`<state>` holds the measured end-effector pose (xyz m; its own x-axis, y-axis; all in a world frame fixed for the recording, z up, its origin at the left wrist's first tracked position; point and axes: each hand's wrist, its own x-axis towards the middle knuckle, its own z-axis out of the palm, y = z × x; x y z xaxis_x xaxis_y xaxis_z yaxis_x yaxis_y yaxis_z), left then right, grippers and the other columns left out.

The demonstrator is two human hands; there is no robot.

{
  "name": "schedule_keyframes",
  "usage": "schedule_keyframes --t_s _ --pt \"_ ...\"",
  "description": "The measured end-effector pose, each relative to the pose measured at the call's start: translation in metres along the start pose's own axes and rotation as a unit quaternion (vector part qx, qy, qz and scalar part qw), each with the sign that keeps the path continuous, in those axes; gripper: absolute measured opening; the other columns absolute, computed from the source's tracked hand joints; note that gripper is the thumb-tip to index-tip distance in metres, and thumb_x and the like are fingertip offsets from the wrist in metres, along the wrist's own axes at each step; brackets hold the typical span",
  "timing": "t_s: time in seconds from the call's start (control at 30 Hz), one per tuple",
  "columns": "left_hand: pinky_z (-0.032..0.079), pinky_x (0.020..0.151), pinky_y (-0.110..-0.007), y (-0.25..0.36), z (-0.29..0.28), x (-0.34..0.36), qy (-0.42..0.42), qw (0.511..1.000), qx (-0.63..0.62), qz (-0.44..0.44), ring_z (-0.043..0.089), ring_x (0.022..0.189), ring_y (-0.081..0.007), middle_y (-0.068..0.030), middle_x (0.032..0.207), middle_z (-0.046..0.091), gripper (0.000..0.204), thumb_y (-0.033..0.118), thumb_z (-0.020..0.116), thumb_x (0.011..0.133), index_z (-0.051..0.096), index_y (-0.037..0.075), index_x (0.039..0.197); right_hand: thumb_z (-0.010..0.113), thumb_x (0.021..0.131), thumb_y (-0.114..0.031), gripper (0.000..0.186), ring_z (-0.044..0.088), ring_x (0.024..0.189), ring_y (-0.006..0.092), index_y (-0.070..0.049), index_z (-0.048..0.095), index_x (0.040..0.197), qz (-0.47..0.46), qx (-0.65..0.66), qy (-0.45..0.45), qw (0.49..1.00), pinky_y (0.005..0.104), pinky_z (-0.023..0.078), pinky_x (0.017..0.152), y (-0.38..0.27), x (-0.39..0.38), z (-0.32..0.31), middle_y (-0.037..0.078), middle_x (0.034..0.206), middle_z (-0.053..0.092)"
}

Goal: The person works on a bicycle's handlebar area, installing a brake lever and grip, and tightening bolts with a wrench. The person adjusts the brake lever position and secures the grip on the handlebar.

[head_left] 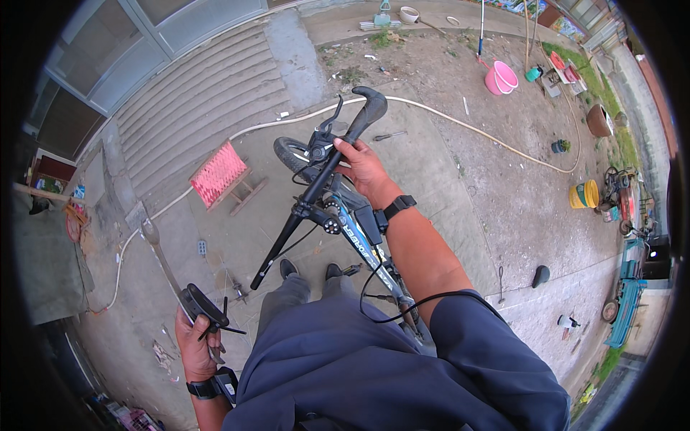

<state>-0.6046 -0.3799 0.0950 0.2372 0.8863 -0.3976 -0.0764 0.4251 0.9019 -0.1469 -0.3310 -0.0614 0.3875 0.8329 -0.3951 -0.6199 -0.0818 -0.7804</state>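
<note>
A dark-blue shirt (374, 359) spreads below the right hand (365, 171), which grips a handlebar (315, 190). The left hand (195, 348) clasps a wrench (164, 263) and black part (202, 304).

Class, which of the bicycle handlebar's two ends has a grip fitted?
The upper end, beyond the right hand: it carries a flared black grip, while the lower-left end is bare, straight tube.

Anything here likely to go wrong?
1. The bicycle might swing or tip: only the right hand is on its handlebar.
2. The left hand carries a long metal tool and a black part together; one may slip.
3. The black cable looping by the bicycle could snag.
</note>
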Motion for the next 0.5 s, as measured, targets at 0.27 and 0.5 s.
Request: schedule_keyframes --t_s 0.27,0.5 --pt "0.038 0.04 -0.022 0.0 0.002 0.0 0.003 1.0 0.01 -0.001 0.044 0.043 -0.0071 -0.0052 0.081 0.06 0.045 0.026 0.079 0.092 0.048 0.004 0.117 0.074 0.094 -0.043 0.044 0.066 0.105 0.0268 -0.009 0.062 0.118 -0.096 0.129 0.005 0.987 0.046 0.053 0.094 -0.045 0.033 -0.027 0.009 0.113 0.068" --pt "0.037 0.04 -0.022 0.003 0.001 -0.005 0.014 0.999 0.042 -0.008 0.044 0.043 -0.0066 -0.0037 0.078 0.059 0.048 0.027 0.079 0.092 0.048 0.003 0.12 0.074 0.096 -0.029 0.028 0.068 0.085 0.026 -0.007 0.063 0.11 -0.051 0.225 -0.026 0.973 0.0447 0.059 0.082 -0.066 0.065 -0.022 0.007 0.091 0.067"
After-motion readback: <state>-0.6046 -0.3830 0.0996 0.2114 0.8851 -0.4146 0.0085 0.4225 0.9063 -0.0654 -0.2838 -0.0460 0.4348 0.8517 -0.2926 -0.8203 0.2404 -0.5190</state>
